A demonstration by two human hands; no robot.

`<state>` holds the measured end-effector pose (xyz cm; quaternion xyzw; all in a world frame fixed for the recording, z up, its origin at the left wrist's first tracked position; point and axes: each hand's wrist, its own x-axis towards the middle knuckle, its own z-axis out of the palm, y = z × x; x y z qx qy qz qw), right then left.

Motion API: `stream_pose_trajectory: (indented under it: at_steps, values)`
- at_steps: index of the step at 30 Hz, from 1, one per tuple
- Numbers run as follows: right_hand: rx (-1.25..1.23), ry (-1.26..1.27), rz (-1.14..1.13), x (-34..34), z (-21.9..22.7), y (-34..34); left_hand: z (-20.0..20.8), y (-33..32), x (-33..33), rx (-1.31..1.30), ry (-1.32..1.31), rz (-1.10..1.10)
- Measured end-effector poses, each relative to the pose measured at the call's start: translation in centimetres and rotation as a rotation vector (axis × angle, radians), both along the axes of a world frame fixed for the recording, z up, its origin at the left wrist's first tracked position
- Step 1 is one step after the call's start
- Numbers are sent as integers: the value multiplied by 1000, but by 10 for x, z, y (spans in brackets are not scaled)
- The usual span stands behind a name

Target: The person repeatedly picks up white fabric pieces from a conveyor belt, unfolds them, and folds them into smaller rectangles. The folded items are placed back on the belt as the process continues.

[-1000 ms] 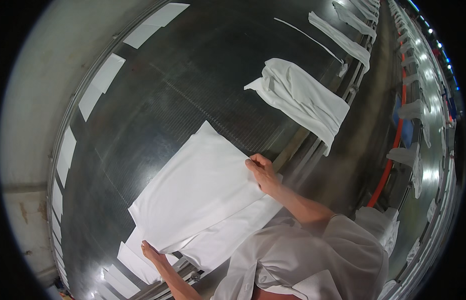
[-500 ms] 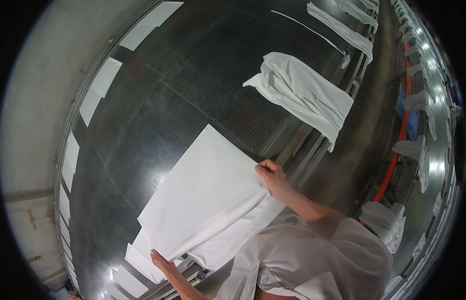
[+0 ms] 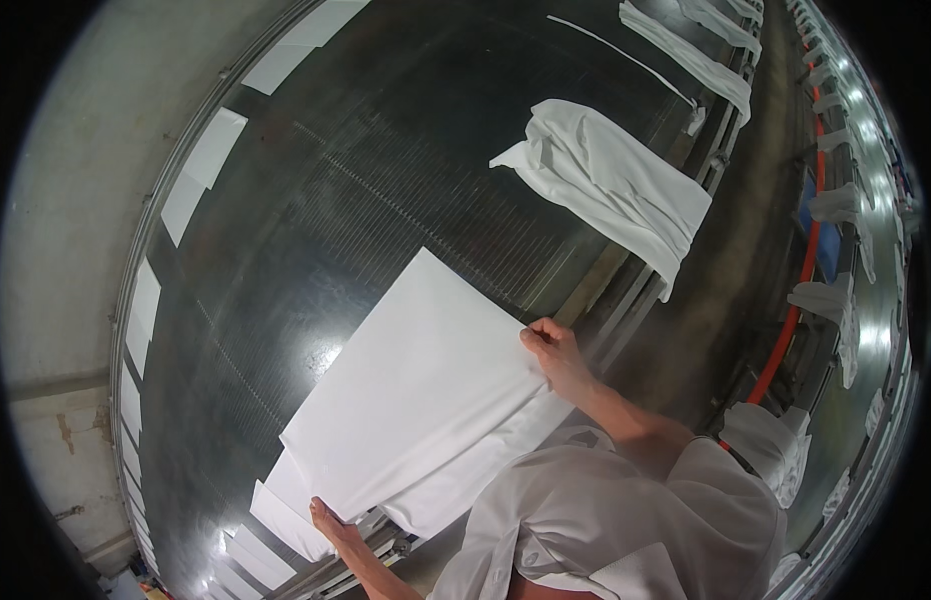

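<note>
A smooth white piece of fabric lies stretched over the near end of a long dark table. Its far corner points away from me, and its near part sags in soft folds over the table's edge by my body. My right hand pinches the fabric's right edge between thumb and fingers. At the near left, my left hand grips the lower left edge; its fingers are partly hidden under the fabric. Beneath the left side, more white fabric shows.
A crumpled white fabric piece lies farther along the table's right edge, with other white pieces beyond it. White rectangular sheets line the left edge beside a wall. Past a floor aisle, a red hose-like line runs along another table with draped fabric.
The view has shifted slightly, so hands, fabric and table all sit a little farther right. Both hands keep their hold at the same edges of the fabric.
</note>
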<state>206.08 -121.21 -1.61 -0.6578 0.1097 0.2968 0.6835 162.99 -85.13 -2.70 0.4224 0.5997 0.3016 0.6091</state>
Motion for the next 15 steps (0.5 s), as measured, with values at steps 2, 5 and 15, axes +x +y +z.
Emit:
stream_pose_trajectory:
  at_steps: [2,5,15]
  values:
    - [-10,-3,12,1,0,-1,-4,0,-2,3,-10,-7]
    - [-26,-30,13,1,0,-1,-7,0,-7,3,-17,-17]
    - [-69,-57,28,2,-2,-2,-19,-2,-25,13,-26,-49]
